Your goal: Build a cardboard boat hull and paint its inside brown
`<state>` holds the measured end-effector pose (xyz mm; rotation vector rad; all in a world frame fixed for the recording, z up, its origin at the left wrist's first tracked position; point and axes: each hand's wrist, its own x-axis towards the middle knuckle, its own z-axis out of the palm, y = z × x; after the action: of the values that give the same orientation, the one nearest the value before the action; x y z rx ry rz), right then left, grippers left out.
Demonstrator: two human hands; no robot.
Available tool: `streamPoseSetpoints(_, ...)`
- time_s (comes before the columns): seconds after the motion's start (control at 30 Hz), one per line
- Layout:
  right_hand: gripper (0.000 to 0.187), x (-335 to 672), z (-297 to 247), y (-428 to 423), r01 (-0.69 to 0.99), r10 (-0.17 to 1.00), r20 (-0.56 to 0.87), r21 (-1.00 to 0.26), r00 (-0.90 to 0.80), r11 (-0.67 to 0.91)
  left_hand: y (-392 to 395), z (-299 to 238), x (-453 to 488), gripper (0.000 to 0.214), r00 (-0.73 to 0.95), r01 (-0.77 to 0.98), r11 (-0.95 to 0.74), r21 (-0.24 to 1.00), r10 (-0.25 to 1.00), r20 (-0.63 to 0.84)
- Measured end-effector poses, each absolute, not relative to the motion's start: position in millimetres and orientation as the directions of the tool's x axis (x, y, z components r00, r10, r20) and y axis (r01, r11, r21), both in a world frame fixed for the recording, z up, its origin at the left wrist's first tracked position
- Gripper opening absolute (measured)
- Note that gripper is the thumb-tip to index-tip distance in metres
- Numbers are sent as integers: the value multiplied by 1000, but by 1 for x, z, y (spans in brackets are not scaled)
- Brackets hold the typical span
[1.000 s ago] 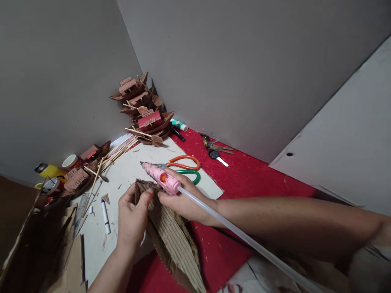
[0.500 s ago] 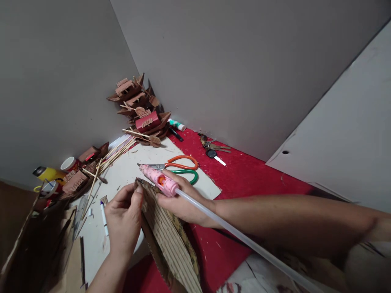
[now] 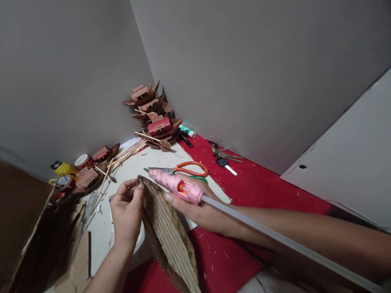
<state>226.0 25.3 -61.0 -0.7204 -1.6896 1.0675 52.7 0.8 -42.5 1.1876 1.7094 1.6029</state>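
Note:
A corrugated cardboard boat hull (image 3: 168, 232) slants down from the middle of the view, its pointed tip pinched between the thumb and fingers of my left hand (image 3: 128, 207). My right hand (image 3: 198, 207) is closed round a pink hot glue gun (image 3: 175, 186), whose nozzle points to the upper left, just above the hull's tip. A long translucent glue stick (image 3: 259, 224) runs out of the gun's rear across my right forearm. Behind the gun lie scissors (image 3: 192, 166) with orange and green handles, partly hidden by my right hand.
Finished cardboard boats (image 3: 159, 126) are stacked in the wall corner. Thin wooden sticks (image 3: 128, 154), cups (image 3: 82, 160) and a yellow bottle (image 3: 65, 168) stand or lie to the left. Keys (image 3: 226, 158) rest on the red tabletop (image 3: 259, 181). Cardboard pieces (image 3: 75, 264) fill the lower left.
My right hand has drawn the glue gun slightly right and down, away from the hull's tip. My left hand still pinches the tip. The whole view has shifted a little.

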Motion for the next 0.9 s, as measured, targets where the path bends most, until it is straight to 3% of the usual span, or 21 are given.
streamPoseSetpoints(0.17,19,227,-64,22,43,776,437,-860,-455,509,1,-42,53,19,-477,269,-80,960,854,206)
streamPoseSetpoints(0.9,25,225,-63,23,117,821,335,-894,-462,432,-1,-34,53,14,-513,391,-142,909,787,343)
